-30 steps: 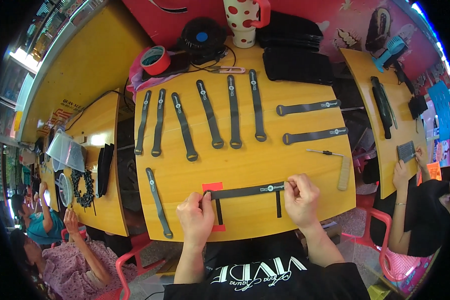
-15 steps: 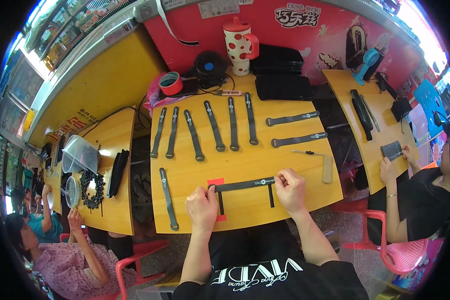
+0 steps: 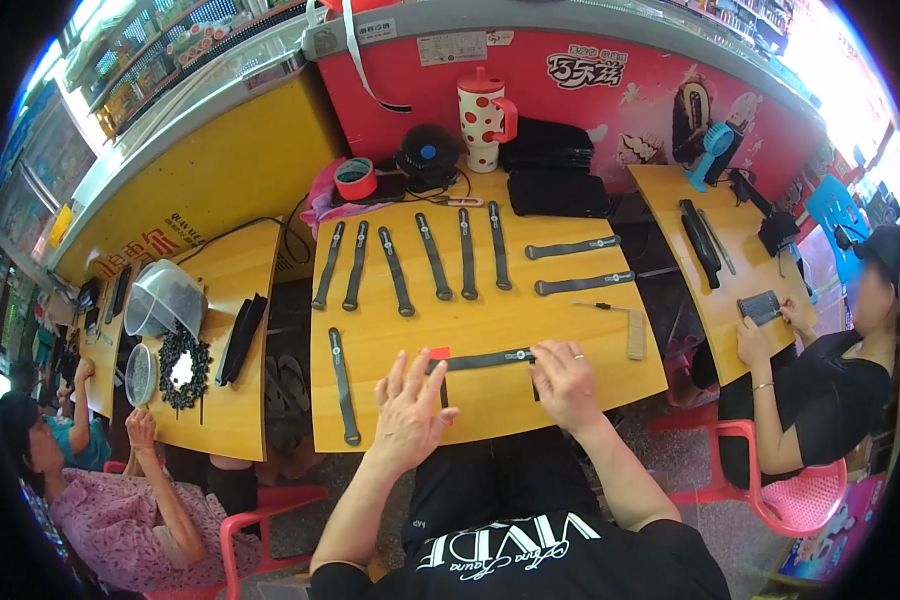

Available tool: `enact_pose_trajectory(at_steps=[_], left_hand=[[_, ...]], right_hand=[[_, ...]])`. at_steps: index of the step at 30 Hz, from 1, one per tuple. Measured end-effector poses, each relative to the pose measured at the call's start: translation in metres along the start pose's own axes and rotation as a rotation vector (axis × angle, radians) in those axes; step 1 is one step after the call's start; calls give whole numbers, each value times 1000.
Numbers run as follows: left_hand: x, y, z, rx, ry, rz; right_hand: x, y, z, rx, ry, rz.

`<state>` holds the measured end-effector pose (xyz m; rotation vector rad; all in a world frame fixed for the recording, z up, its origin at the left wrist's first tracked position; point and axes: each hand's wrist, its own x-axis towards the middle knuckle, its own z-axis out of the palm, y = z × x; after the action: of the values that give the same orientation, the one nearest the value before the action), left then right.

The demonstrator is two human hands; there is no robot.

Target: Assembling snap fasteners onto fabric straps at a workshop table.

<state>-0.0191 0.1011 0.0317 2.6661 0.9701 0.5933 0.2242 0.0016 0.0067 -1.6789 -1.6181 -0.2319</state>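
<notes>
Black strap (image 3: 485, 359) lies flat, lengthwise left to right, near the front edge of the yellow counter (image 3: 490, 320), its left end beside a red card (image 3: 438, 353).

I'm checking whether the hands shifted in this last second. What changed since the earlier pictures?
The left hand lifted, fingers now spread over the red card. The right hand stayed on the black strap. The other straps on the yellow table kept their places.

A single wide fisheye view from the person's head looks steeply down and forward over a yellow surface (image 3: 490, 330), close above both hands at the near edge. Straight edges bend toward the rim, where neighbouring tables and seated people appear.
</notes>
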Motion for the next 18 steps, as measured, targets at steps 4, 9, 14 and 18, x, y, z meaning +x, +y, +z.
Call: enact_pose_trajectory(at_steps=[4,9,14,18], left_hand=[[-5,-10,6,50,-225,48],[-8,-26,14,127,-218,36],[-3,-27,11,124,-184,36],[-10,-54,4,-50,-141,60]], right_hand=[[-7,-15,-7,-275,-226,-13],[-21,12,-9,-380,-290,49],[-22,17,-12,-352,-288,46],[-25,18,-10,-278,-266,99]])
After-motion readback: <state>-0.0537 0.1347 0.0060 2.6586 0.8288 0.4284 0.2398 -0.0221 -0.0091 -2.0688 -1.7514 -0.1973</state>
